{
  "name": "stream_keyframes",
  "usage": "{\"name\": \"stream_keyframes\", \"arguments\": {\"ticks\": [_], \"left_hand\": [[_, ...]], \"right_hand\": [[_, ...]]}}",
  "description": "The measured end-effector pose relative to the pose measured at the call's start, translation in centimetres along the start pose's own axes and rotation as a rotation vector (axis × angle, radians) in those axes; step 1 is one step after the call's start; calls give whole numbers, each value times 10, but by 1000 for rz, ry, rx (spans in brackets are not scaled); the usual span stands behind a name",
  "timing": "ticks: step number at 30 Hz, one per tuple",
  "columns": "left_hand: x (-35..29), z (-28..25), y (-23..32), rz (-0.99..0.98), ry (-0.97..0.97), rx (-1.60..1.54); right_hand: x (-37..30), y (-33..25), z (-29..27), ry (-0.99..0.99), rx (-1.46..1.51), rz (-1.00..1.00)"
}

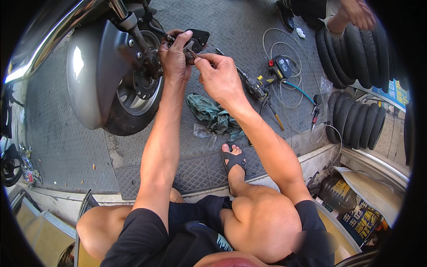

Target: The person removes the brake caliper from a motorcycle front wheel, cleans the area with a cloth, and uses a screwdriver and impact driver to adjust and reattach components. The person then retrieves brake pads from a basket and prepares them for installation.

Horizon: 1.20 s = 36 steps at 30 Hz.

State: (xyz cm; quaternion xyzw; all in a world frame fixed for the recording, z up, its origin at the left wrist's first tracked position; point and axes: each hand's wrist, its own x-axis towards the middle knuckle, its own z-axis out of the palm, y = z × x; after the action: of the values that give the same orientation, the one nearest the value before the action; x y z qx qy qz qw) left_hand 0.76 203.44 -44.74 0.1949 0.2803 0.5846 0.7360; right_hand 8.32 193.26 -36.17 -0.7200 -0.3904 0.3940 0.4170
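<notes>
Beside the front wheel (126,116) of a motorbike, my left hand (175,62) grips a dark brake caliper (201,37), with the thumb lying along its top. A hose runs from the caliper up toward the fork (138,39). My right hand (219,79) is closed, its thumb and forefinger pinching a small metal piece (192,54) against the caliper's near side. Whether that piece is a pad or a tool tip I cannot tell. A grey mudguard (86,75) covers much of the wheel, and the brake disc (144,86) shows at its hub.
A green rag (209,113) lies below my right wrist. Right of it are a cordless power tool (260,84), a battery pack (281,66) and a coiled clear hose (299,89). Stacked tyres (356,55) stand at the right, near another person's hand (358,14).
</notes>
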Motion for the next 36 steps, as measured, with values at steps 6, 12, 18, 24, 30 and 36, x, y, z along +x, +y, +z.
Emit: {"name": "stream_keyframes", "arguments": {"ticks": [6, 12, 18, 24, 30, 36], "left_hand": [[1, 1, -3, 26, 6, 57], [5, -15, -6, 99, 25, 211], [6, -23, -3, 188, 38, 393], [10, -31, -4, 173, 23, 427], [8, -29, -1, 115, 32, 411], [8, -30, 0, 120, -6, 430]], "right_hand": [[5, 6, -6, -23, -30, -23], [27, -15, -22, -350, 769, 673], [29, -27, -4, -310, 481, 620], [33, -24, 2, -250, -199, 243], [46, -20, 1, -284, -13, 509], [38, -8, 0, -221, -299, 51]]}}
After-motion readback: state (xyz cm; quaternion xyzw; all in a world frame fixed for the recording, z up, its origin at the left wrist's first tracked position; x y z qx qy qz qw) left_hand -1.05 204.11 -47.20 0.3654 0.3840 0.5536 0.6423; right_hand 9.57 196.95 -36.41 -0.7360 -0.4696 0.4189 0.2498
